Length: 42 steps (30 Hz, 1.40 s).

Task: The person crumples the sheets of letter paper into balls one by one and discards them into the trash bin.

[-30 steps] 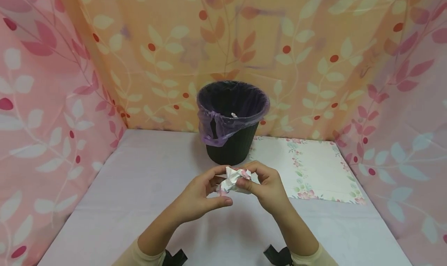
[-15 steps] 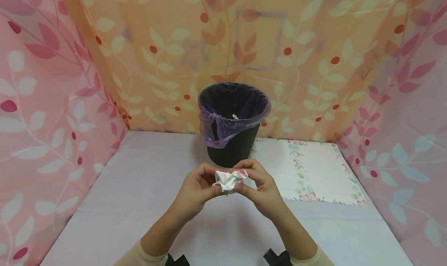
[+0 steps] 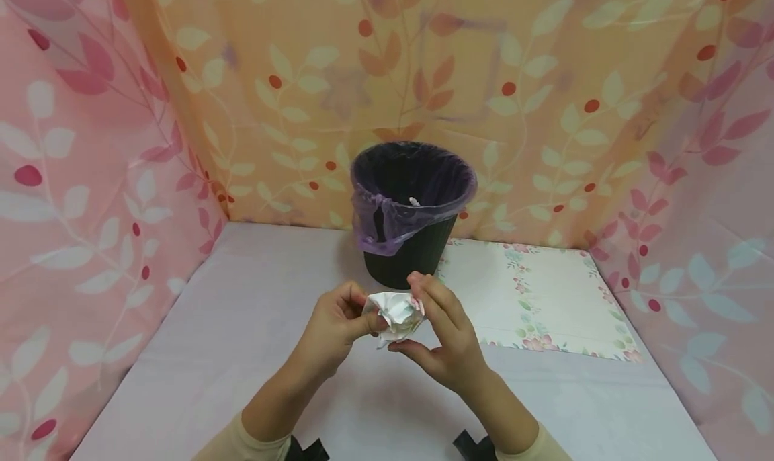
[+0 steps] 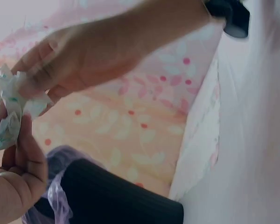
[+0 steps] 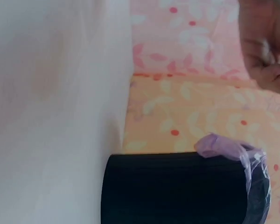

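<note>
1. Both hands are meeting above the near middle of the table (image 3: 242, 300), holding a crumpled paper ball (image 3: 396, 314) between them.
2. The left hand (image 3: 331, 328) is gripping the ball from the left: its fingers are curling tightly, with the thumb pressing on the ball's left side.
3. The right hand (image 3: 444, 340) is cupping the ball from the right. Its fingers (image 3: 431, 298) are standing nearly straight along the ball's far side, narrowly spread, while the thumb is reaching under it.
4. In the left wrist view, the paper ball (image 4: 9, 109) is showing white with small coloured marks, pinched between the fingertips of both hands.
5. The ball is hovering off the table, just near of the black waste bin (image 3: 411, 246).
6. The bin is wearing a purple liner (image 3: 387, 216) folded over its rim, with a small white scrap (image 3: 414, 201) lying inside.
7. A flowered sheet of paper (image 3: 544, 300) is lying flat on the table, right of the bin and of the hands.
8. Leaf-patterned curtains (image 3: 91, 179) are enclosing the table on the left, far and right sides.
</note>
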Each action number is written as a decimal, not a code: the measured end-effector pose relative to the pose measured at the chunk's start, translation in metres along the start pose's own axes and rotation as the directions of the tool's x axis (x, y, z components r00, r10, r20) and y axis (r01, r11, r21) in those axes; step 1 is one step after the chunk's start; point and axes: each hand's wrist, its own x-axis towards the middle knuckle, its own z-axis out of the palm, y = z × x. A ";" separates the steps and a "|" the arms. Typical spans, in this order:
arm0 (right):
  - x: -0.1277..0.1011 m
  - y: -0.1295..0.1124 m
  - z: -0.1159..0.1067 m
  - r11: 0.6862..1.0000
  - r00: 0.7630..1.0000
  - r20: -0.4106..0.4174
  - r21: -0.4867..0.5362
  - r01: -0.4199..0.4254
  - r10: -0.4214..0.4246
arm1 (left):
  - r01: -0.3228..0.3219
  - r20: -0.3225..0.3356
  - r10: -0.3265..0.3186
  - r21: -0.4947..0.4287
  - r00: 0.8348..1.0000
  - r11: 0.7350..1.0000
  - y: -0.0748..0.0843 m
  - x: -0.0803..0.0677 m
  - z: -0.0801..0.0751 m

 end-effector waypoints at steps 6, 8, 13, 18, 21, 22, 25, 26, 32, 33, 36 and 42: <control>0.008 0.006 -0.005 0.986 0.985 -0.055 -0.039 0.163 -0.165 | 0.107 0.035 -0.109 0.067 0.993 0.992 0.003 0.001 0.007; 0.010 0.006 -0.006 0.986 0.984 -0.066 -0.005 0.167 -0.167 | 0.115 0.055 -0.119 0.066 0.991 0.991 0.001 0.003 0.007; 0.008 0.004 -0.010 0.987 0.997 -0.072 0.157 0.025 -0.014 | 0.077 0.153 -0.080 0.022 0.985 0.997 0.000 0.003 0.005; 0.002 0.004 -0.018 0.905 0.962 -0.051 0.358 -0.232 0.267 | -0.125 0.250 0.091 0.122 0.964 0.985 0.002 -0.003 0.004; -0.001 0.004 -0.021 0.823 0.914 0.001 0.435 -0.366 0.406 | -0.351 0.255 0.285 0.269 0.924 0.897 0.001 -0.003 0.005; -0.003 0.004 -0.022 0.786 0.892 0.030 0.460 -0.413 0.451 | -0.435 0.258 0.363 0.332 0.895 0.837 0.000 -0.003 0.005; -0.005 0.004 -0.024 0.666 0.806 0.128 0.497 -0.556 0.578 | -0.675 0.326 0.598 0.460 0.732 0.577 -0.002 0.001 0.005; -0.006 0.003 -0.023 0.622 0.778 0.166 0.512 -0.593 0.605 | -0.728 0.353 0.655 0.490 0.669 0.480 -0.003 0.002 0.005; -0.008 0.000 -0.020 0.415 0.666 0.341 0.573 -0.706 0.663 | -0.821 0.443 0.751 0.524 0.490 0.226 -0.004 0.001 0.010; -0.008 0.000 -0.020 0.400 0.648 0.355 0.563 -0.724 0.674 | -0.815 0.439 0.746 0.529 0.500 0.235 -0.005 0.000 0.010; -0.007 -0.003 -0.021 0.404 0.591 0.368 0.472 -0.784 0.718 | -0.780 0.414 0.729 0.570 0.545 0.260 -0.007 -0.001 0.013; -0.003 -0.012 -0.022 0.469 0.543 0.363 0.278 -0.838 0.757 | -0.717 0.302 0.719 0.584 0.626 0.380 -0.011 -0.002 0.019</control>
